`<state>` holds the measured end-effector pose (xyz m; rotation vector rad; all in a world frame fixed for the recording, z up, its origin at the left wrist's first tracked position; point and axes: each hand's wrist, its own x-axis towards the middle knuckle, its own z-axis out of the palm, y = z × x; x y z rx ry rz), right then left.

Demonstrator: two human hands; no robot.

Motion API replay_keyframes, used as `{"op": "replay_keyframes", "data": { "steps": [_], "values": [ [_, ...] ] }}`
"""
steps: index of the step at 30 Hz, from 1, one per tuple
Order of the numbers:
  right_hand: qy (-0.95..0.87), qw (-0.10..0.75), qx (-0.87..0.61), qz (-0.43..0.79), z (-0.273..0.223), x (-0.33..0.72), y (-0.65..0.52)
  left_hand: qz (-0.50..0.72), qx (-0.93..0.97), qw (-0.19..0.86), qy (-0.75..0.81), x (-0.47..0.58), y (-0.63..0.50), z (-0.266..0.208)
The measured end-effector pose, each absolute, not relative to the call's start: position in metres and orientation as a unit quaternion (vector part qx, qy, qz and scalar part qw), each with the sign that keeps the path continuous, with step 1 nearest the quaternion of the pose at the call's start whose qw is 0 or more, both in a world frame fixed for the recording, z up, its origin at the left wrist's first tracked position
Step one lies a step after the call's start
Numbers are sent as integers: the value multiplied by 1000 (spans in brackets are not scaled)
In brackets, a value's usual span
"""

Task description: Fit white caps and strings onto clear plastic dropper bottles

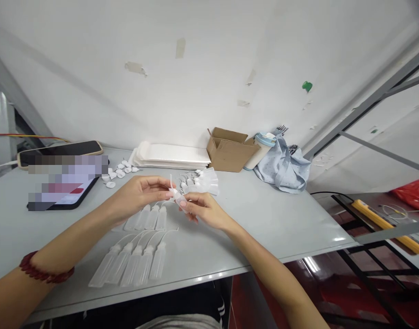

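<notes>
A small translucent squeeze bottle (180, 201), with a thin tube standing up from its white top, is held above the table between both hands. My right hand (205, 209) is closed around its body. With thumb and fingers, my left hand (151, 191) pinches the bottle at its white top. Below my left hand lies a row of similar bottles (160, 218), partly hidden by it. Nearer the front edge, several more tubed bottles (157, 260) lie side by side. Behind my hands is another cluster of bottles (209, 180). White caps (120, 173) are scattered left of it.
Two phones, one lit (75, 187) and one dark (65, 151), lie at the left of the grey table (264, 224). Along the wall are a stack of white sheets (175, 153), an open cardboard box (230, 153), a lidded cup (260, 148) and a light blue cloth (284, 169).
</notes>
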<state>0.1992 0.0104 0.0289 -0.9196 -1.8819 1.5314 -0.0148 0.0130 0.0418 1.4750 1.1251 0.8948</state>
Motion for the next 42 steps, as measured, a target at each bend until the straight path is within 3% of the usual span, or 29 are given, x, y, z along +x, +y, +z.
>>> {"op": "replay_keyframes", "data": {
  "steps": [8, 20, 28, 32, 36, 42],
  "values": [
    [-699, 344, -395, 487, 25, 197, 11, 345, 661, 454, 489, -15, 13, 38],
    [-714, 350, -387, 467, 22, 197, 14, 316, 689, 443, 478, -7, 9, 46],
    [-747, 353, -372, 423, 23, 198, 11, 282, 650, 537, 459, -11, 10, 41],
    [-803, 373, -330, 327, 22, 199, 10, 272, 630, 580, 439, -12, 10, 42],
    [-837, 376, -318, 239, 21, 199, 10, 282, 657, 544, 439, -10, 9, 42],
    [-764, 380, -373, 363, 18, 198, 14, 343, 693, 432, 465, 1, 3, 41]
  ]
}}
